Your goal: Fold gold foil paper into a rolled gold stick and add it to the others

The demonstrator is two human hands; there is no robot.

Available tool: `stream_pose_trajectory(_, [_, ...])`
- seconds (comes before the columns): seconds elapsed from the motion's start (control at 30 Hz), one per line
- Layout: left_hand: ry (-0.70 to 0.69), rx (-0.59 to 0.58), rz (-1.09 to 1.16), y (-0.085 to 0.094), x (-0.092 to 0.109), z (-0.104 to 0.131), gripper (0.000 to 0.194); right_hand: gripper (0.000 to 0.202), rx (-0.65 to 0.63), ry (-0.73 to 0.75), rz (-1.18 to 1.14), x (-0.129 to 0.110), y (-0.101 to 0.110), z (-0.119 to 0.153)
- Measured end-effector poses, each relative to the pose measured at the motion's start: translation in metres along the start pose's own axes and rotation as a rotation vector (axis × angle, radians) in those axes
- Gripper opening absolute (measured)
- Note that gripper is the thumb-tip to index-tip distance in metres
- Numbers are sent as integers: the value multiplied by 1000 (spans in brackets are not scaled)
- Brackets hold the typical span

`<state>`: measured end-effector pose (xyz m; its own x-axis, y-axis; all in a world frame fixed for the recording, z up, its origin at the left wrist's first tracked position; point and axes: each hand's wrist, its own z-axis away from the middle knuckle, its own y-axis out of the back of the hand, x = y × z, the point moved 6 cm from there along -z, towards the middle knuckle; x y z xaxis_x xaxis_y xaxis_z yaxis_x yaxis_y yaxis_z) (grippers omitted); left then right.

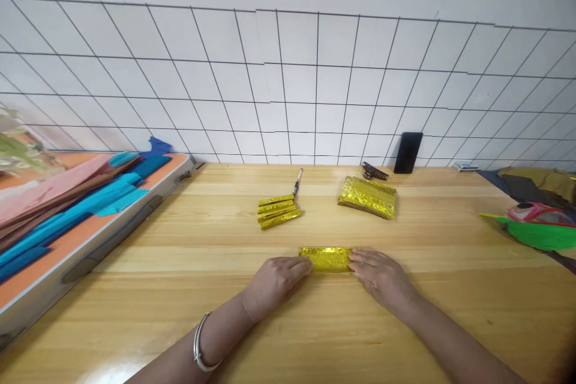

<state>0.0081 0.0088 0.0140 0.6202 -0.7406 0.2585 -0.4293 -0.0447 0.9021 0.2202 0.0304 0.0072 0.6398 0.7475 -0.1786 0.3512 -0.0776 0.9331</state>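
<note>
A small rectangle of shiny gold foil paper (330,260) lies flat on the wooden table between my hands. The fingers of my left hand (278,281) are together and hold its left end. My right hand (382,279) holds the right end, its fingers reaching over the edge. Both thumbs are mostly hidden. Beyond the paper, to the left, lie several narrow folded gold foil strips (276,211). A stack of gold foil paper (368,198) rests farther back on the right.
A pen (297,182) lies behind the strips. A dark hair clip (375,171) is behind the stack, and a black phone (408,153) leans on the tiled wall. An orange-topped tray (157,183) with coloured sheets stands left. A green item (540,234) lies at right.
</note>
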Motion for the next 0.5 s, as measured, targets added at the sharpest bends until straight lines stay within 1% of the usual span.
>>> stream_pose_trajectory(0.1, [19, 18, -4, 2, 3, -3, 22, 26, 74, -13, 31, -11, 8, -7])
stream_pose_trajectory(0.17, [2, 23, 2, 1, 7, -6, 23, 26, 113, -11, 35, -20, 12, -12])
stream_pose_trajectory(0.3, [-29, 58, -13, 1, 16, -14, 21, 21, 155, 18, -4, -33, 14, -17])
stream_pose_trajectory(0.43, [-12, 107, -79, 1, 27, -22, 19, 20, 197, 55, -1, -40, 14, -17])
stream_pose_trajectory(0.5, [-13, 125, -120, 1, 33, -23, 18, 20, 194, 82, 1, -44, 13, -17])
